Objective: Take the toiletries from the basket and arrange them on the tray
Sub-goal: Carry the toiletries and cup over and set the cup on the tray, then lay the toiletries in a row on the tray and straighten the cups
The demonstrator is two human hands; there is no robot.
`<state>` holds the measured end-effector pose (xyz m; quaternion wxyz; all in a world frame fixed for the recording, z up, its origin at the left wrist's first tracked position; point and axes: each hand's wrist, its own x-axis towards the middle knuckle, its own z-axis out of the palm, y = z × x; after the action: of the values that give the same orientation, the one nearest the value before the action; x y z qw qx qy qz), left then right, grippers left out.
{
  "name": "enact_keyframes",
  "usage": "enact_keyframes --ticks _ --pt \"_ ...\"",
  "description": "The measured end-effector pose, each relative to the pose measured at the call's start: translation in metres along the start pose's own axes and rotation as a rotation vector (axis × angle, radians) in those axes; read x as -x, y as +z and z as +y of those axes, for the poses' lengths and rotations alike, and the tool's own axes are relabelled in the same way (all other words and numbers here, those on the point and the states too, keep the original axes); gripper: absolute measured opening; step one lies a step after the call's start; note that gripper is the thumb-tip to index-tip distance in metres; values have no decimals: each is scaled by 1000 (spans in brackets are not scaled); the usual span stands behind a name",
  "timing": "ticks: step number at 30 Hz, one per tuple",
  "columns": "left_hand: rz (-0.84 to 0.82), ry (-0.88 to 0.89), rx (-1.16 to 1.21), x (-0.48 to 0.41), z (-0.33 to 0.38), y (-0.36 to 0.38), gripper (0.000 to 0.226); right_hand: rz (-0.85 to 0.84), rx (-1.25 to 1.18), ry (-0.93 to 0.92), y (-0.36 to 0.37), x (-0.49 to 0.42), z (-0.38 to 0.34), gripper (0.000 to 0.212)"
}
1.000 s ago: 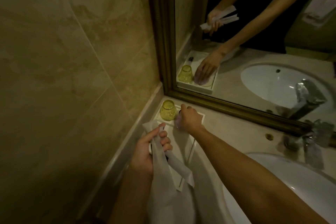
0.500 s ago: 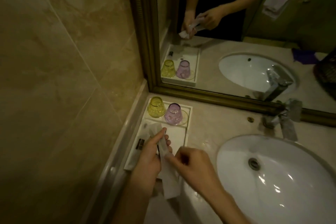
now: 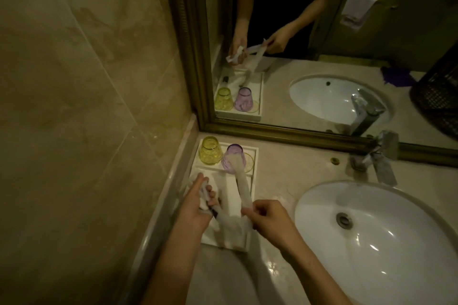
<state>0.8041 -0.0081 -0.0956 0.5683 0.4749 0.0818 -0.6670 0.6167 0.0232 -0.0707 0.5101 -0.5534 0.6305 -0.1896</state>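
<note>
A white tray [image 3: 255, 156] lies on the counter in the corner by the wall. At its far end stand a yellow glass [image 3: 210, 150] and a purple glass [image 3: 234, 157], both upside down. My left hand [image 3: 195, 202] is over the tray's near half, shut on a bundle of white paper packets [image 3: 229, 229]. My right hand [image 3: 269, 218] pinches one long white packet [image 3: 241, 184] that points up toward the purple glass. A basket [image 3: 438, 96] shows only in the mirror, at the right.
A white sink [image 3: 386, 235] fills the right side, with a chrome tap [image 3: 380, 156] behind it. A gold-framed mirror [image 3: 297, 135] runs along the back. A marble wall [image 3: 86, 106] closes the left side. Beige counter [image 3: 280, 168] lies between tray and sink.
My right hand left the purple glass on the tray, came back to the left hand, and pulled one long packet out of the bundle. The view swung to the right.
</note>
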Motion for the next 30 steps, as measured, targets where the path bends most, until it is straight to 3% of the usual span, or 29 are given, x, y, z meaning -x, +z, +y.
enact_keyframes --ticks 3,6,10,13,15,17,21,25,30 --pt "4 24 28 -2 13 -7 17 -75 180 60 23 -31 10 35" --pt "-19 19 36 -2 19 -7 19 -168 344 27 63 -52 18 22" --pt "-53 17 24 -3 16 -3 17 -341 578 -87 89 -53 28 32" --pt "-60 -14 27 -4 14 -3 14 -163 307 -72 72 -43 29 21" --pt "-84 -53 10 -3 12 -1 9 -26 -39 30 50 -36 21 33" --pt "-103 -75 9 -3 6 1 8 -110 -245 104 27 -30 11 47" --pt "-171 -99 60 -1 -9 7 51 -343 -209 -22 2 -15 -1 41" --pt "-247 -69 111 -1 -15 9 52 -250 -268 -100 -1 -14 0 28" --pt "-251 4 228 -2 -3 -2 62 -20 -293 -98 6 -25 8 32"
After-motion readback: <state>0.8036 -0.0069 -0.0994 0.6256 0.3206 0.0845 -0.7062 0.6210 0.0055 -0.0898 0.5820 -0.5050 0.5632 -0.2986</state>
